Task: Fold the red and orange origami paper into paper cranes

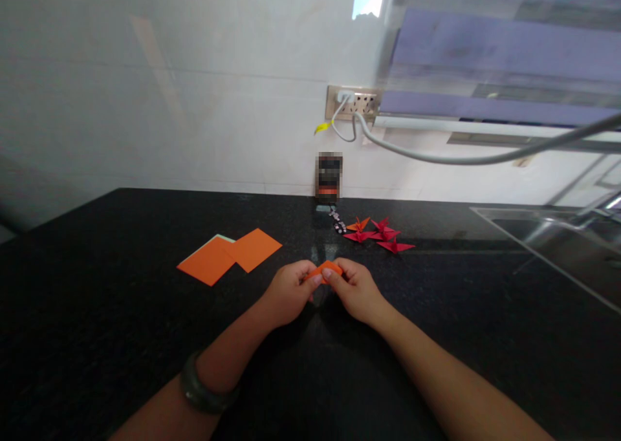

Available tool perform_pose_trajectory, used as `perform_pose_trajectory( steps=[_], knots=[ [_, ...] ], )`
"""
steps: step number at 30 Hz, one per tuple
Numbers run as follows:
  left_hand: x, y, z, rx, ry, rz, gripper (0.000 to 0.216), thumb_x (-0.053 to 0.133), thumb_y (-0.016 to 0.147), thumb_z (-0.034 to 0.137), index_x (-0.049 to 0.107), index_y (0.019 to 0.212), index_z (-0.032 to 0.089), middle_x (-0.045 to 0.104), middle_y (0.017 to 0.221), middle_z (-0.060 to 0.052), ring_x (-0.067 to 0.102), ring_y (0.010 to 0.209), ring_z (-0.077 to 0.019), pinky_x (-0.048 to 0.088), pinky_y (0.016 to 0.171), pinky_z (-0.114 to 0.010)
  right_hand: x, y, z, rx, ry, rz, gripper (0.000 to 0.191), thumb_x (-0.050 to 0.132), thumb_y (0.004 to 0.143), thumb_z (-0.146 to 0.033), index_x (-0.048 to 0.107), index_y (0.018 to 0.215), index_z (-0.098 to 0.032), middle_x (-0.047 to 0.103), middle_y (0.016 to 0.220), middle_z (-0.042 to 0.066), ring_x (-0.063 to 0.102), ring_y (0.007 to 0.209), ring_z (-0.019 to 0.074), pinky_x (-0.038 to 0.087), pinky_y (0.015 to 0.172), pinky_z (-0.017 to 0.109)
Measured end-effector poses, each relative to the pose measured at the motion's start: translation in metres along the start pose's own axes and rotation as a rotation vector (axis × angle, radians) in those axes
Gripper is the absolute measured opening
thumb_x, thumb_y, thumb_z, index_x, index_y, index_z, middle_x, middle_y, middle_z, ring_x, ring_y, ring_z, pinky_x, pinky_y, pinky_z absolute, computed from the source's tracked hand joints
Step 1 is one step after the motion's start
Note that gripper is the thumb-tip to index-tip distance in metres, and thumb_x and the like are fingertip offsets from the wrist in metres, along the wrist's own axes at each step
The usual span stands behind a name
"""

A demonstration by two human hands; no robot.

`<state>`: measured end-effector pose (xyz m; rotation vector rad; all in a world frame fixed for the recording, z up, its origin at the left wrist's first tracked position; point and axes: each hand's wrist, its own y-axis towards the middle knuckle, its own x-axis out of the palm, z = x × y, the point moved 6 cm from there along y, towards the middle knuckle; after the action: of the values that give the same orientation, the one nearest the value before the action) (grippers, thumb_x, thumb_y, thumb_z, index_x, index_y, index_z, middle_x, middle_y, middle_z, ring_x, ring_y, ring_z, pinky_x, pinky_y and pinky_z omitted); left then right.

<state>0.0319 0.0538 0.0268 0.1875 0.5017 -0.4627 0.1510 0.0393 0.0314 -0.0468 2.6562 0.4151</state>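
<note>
A small folded piece of orange paper (325, 269) is pinched between both hands over the black countertop (97, 311). My left hand (290, 292) grips its left end with thumb and fingers closed. My right hand (353, 289) grips its right end the same way. A dark bangle sits on my left wrist. Most of the paper is hidden by my fingers.
Flat orange paper squares (230, 255) lie to the left. Several folded red and orange paper figures (381, 234) rest behind my hands, near a blurred small object (328, 177) against the wall. A steel sink (557, 240) is at the right. A socket with cables (353, 103) is on the wall.
</note>
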Motion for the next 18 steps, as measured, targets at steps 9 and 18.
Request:
perform_pose_trajectory(
  steps=[9,18],
  knots=[
    [-0.002,0.001,0.003,0.024,0.048,0.014,0.024,0.044,0.077,0.034,0.048,0.062,0.017,0.047,0.051,0.004,0.045,0.049,-0.0101,0.030,0.047,-0.021,0.000,-0.001,0.002,0.049,-0.001,0.014,0.023,0.047,0.077,-0.033,0.050,0.061,-0.016,0.042,0.056,-0.003,0.038,0.052,0.0091,0.031,0.049,0.021],
    [-0.005,0.003,-0.009,-0.060,-0.166,0.125,0.027,0.049,0.074,0.041,0.050,0.065,0.016,0.047,0.047,0.005,0.044,0.044,-0.0094,0.030,0.044,-0.020,0.000,0.000,0.002,0.064,0.047,0.015,0.022,0.046,0.076,-0.032,0.049,0.062,-0.016,0.039,0.054,-0.004,0.035,0.050,0.0086,0.029,0.047,0.020]
  ],
)
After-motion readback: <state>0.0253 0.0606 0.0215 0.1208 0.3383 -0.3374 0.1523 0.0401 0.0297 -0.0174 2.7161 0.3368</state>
